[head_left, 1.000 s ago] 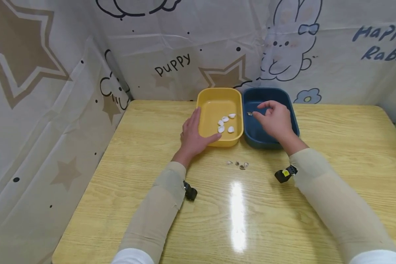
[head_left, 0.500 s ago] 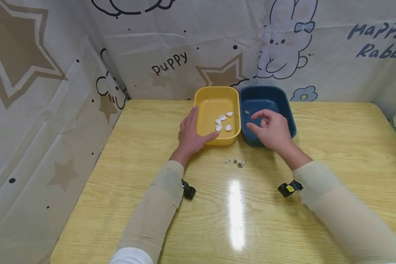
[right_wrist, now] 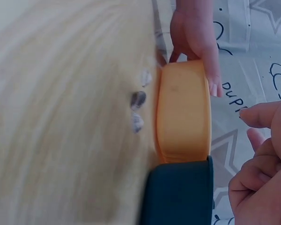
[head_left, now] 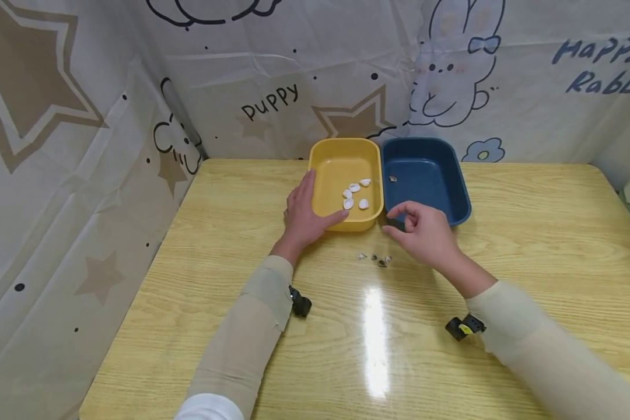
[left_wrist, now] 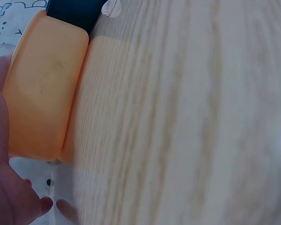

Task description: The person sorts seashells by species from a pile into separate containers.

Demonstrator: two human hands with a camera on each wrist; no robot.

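My left hand (head_left: 305,217) rests against the near left corner of a yellow box (head_left: 346,224), fingers stretched along its side wall and thumb across the front rim. Several white seashells (head_left: 349,203) lie inside that box. To its right, touching it, stands a dark blue box (head_left: 425,172) with one small brownish shell (head_left: 392,179) in it. My right hand (head_left: 425,233) hovers over the blue box's front edge, thumb and index finger apart, nothing between them. Just beyond its fingertips, several small dark and pale shells (head_left: 381,263) form a cluster on the table.
The wooden table (head_left: 231,233) extends around both boxes, with a bright reflection (head_left: 376,344) in front. Behind it hangs a printed cloth (head_left: 205,76). A small black camera is worn on each wrist.
My right hand has drawn back from inside the blue box toward the front, leaving the brownish shell there. The left hand keeps its place at the yellow box. The head view shifted slightly.
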